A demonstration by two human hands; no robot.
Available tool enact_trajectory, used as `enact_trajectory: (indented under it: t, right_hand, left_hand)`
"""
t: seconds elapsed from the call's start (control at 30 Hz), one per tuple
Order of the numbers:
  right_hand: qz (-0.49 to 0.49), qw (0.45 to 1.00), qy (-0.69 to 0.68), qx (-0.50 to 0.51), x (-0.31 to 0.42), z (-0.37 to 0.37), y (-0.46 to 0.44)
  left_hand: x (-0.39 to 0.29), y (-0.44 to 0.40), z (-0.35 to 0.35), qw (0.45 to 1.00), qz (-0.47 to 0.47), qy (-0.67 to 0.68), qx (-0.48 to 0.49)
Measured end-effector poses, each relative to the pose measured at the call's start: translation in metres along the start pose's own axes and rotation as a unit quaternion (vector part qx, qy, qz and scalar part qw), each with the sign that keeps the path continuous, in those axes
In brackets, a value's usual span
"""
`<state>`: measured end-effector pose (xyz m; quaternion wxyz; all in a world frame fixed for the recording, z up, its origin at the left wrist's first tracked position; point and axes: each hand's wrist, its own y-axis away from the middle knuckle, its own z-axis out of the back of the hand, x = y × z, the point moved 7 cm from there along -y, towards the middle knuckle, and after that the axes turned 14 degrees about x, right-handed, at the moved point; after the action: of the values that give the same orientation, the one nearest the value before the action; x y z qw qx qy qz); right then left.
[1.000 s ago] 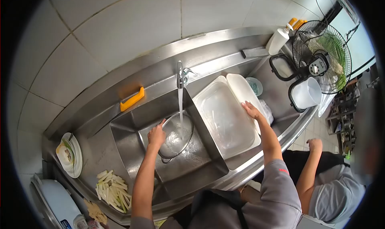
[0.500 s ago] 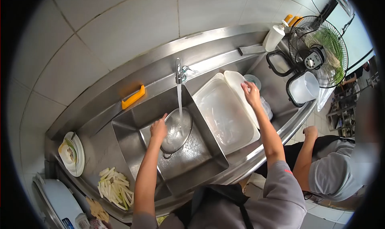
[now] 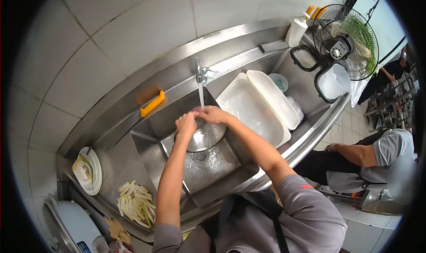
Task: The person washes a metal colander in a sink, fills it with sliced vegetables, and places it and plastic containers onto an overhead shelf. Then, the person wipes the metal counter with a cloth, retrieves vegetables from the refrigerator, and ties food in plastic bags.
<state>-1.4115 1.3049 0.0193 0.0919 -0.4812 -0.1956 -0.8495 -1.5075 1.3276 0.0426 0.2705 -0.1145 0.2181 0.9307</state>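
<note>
A round, shiny metal bowl (image 3: 206,137) is tilted under the running tap (image 3: 198,71) in the sink basin (image 3: 155,155). My left hand (image 3: 186,124) is closed on the bowl's left rim. At its upper edge, my right hand (image 3: 213,114) is closed over the rim, its fingertips meeting the left hand in the water stream. Whether a small thing is tucked under the right fingers is hidden. Below the bowl the drain (image 3: 199,156) shows in the wet basin floor.
To the right are a white tub (image 3: 248,106) and a white lid (image 3: 273,100). Cut pale vegetable sticks (image 3: 135,202) lie left of the basin, near a white plate (image 3: 94,177). An orange-handled tool (image 3: 152,104) rests behind. A fan (image 3: 346,42) and another person (image 3: 368,160) are at right.
My right hand has moved left from the white lid to the bowl, joining my left hand there. The bowl has shifted and the drain shows more. The other person's arm has moved.
</note>
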Motion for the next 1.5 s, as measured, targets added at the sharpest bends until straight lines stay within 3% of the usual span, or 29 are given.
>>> enact_trajectory:
  t: [0.03, 0.1, 0.23, 0.37, 0.43, 0.47, 0.53, 0.6, 0.63, 0.67, 0.7, 0.73, 0.77, 0.83, 0.9, 0.97, 1.0, 1.03, 1.07, 1.1, 1.13, 1.17, 1.23, 1.27, 1.3, 1.33, 1.37, 1.4, 1.5]
  right_hand:
    - [0.043, 0.997, 0.061, -0.033, 0.001, 0.006, 0.016]
    - [-0.046, 0.988, 0.136, -0.05, -0.002, 0.016, 0.038]
    - [-0.123, 0.951, 0.246, -0.14, -0.026, 0.039, 0.051]
    - [-0.129, 0.951, 0.257, -0.116, 0.012, 0.058, 0.06]
    - [-0.131, 0.949, 0.269, -0.093, 0.01, 0.055, 0.049]
    - [-0.127, 0.949, 0.278, -0.077, 0.019, 0.049, 0.04]
    - [-0.082, 0.946, 0.307, -0.068, 0.031, 0.031, 0.02]
    - [-0.01, 0.991, 0.099, -0.086, 0.032, 0.022, 0.005]
    - [0.026, 0.995, -0.009, -0.092, 0.027, 0.019, -0.002]
    - [0.106, 0.973, 0.052, -0.196, 0.023, 0.025, -0.008]
    - [0.099, 0.951, -0.211, -0.201, -0.013, 0.019, -0.023]
    - [0.081, 0.863, -0.461, -0.19, -0.047, 0.002, -0.039]
    - [0.057, 0.714, -0.678, -0.165, -0.064, -0.019, -0.05]
    - [-0.033, 0.474, -0.856, -0.205, -0.054, -0.053, -0.051]
    - [-0.036, 0.378, -0.867, -0.323, -0.054, -0.038, -0.053]
    - [0.049, 0.437, -0.851, -0.287, -0.052, 0.018, -0.071]
    - [0.177, 0.576, -0.793, -0.086, -0.04, 0.052, -0.086]
    - [0.074, 0.703, -0.672, -0.22, -0.039, 0.077, -0.076]
    - [-0.011, 0.878, -0.399, -0.265, -0.073, 0.109, -0.082]
    - [-0.1, 0.921, -0.126, -0.356, -0.092, 0.138, -0.075]
    - [-0.066, 0.881, 0.155, -0.443, -0.08, 0.156, -0.059]
    - [-0.141, 0.838, 0.205, -0.485, -0.082, 0.161, -0.047]
    - [-0.134, 0.944, 0.139, -0.267, -0.141, 0.173, -0.089]
    - [-0.133, 0.956, -0.12, -0.233, -0.225, 0.176, -0.129]
    - [-0.159, 0.953, -0.112, -0.231, -0.159, 0.177, -0.099]
    - [-0.134, 0.964, -0.087, -0.212, -0.173, 0.188, -0.116]
    - [-0.108, 0.951, -0.17, -0.233, -0.161, 0.193, -0.115]
    - [-0.09, 0.952, -0.164, -0.241, -0.131, 0.196, -0.108]
    - [-0.079, 0.934, -0.228, -0.263, -0.102, 0.197, -0.095]
  left_hand:
    - [-0.006, -0.002, 0.013, 0.999, -0.026, 0.025, -0.013]
    - [-0.014, -0.015, 0.016, 0.993, -0.097, 0.028, -0.066]
    - [-0.032, -0.016, 0.036, 0.993, -0.107, 0.031, -0.029]
    - [0.046, -0.012, 0.028, 0.988, -0.041, 0.113, -0.097]
    - [0.105, 0.002, -0.002, 0.966, 0.034, 0.254, 0.006]
    - [0.131, 0.003, -0.025, 0.944, 0.019, 0.33, -0.011]
    - [0.154, 0.021, -0.055, 0.938, 0.063, 0.334, 0.071]
    - [0.156, 0.046, -0.071, 0.911, 0.073, 0.378, 0.147]
    - [0.165, 0.05, -0.076, 0.93, 0.1, 0.337, 0.11]
    - [0.173, 0.051, -0.082, 0.944, 0.128, 0.294, 0.073]
    - [0.179, 0.051, -0.082, 0.954, 0.158, 0.25, 0.038]
    - [0.162, 0.057, -0.064, 0.977, 0.147, 0.154, 0.008]
    - [0.149, 0.055, -0.058, 0.98, 0.152, 0.13, 0.021]
    - [0.124, 0.046, -0.05, 0.983, 0.158, 0.08, 0.049]
    - [0.093, 0.025, -0.045, 0.995, 0.1, -0.017, 0.023]
    - [0.047, 0.013, -0.019, 0.997, 0.055, -0.057, -0.025]
    - [0.036, -0.006, -0.027, 0.996, 0.05, -0.072, 0.028]
    - [0.019, -0.021, -0.027, 0.995, 0.039, -0.085, 0.044]
    - [-0.002, -0.026, -0.017, 0.99, 0.04, -0.128, 0.033]
    - [-0.022, -0.026, -0.005, 0.986, 0.034, -0.158, 0.037]
    - [-0.035, -0.031, -0.001, 0.98, 0.037, -0.191, 0.044]
    - [-0.036, -0.044, -0.01, 0.977, 0.07, -0.196, 0.041]
    - [-0.042, -0.044, -0.006, 0.978, 0.09, -0.178, 0.068]
    - [-0.045, -0.04, -0.006, 0.974, 0.086, -0.195, 0.073]
    - [-0.044, -0.034, -0.005, 0.971, 0.082, -0.211, 0.078]
    - [-0.036, -0.03, -0.005, 0.969, 0.063, -0.232, 0.062]
    - [-0.029, -0.025, -0.009, 0.966, 0.041, -0.252, 0.047]
    - [-0.028, -0.019, -0.014, 0.962, 0.015, -0.27, 0.033]
    - [-0.003, 0.011, -0.007, 0.954, 0.035, -0.296, -0.011]
